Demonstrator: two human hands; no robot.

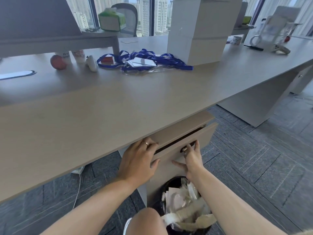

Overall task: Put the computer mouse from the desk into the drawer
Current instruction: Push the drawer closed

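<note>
Both hands were at the drawer (189, 146) under the desk (118, 106). Fingers of the left hand (138, 160) curled over the drawer's top edge, thumb on its front. The right hand (191, 160) had fingers spread, fingertips hooked into the dark gap. A white computer mouse (91, 63) lay far back on the desk, near an apple (58, 62).
</note>
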